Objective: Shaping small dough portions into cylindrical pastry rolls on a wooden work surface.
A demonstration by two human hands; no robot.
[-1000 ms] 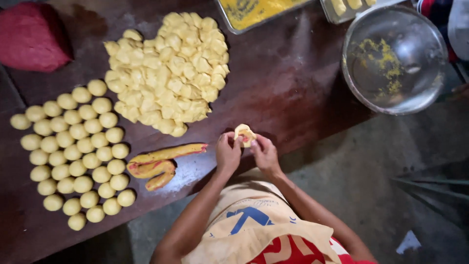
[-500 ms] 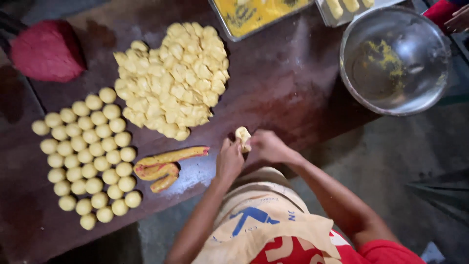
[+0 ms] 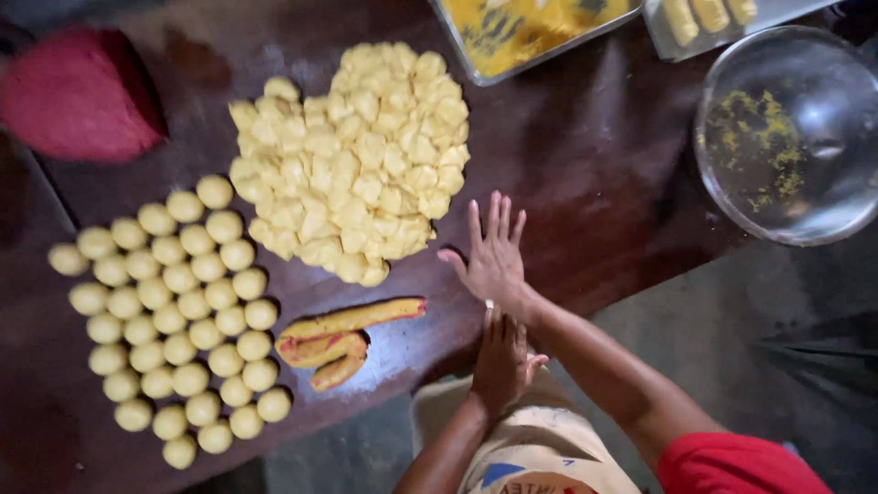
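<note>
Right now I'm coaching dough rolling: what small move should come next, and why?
Probably slide the right hand back over the left hand. Both are flat, palms apparently pressed together rolling a piece, and the finished balls lie left of the cut pieces.

The right hand point(image 3: 495, 253) lies flat, fingers spread, over the left hand point(image 3: 502, 352), just right of the heap of dough pieces point(image 3: 352, 160) and orange strips point(image 3: 343, 337).

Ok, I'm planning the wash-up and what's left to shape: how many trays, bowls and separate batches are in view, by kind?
Metal trays: 2
Metal bowl: 1
Heap of flattened yellow pieces: 1
Cluster of yellow balls: 1
Red mound: 1
Bundle of yellow-and-red strips: 1
Total: 7
</note>
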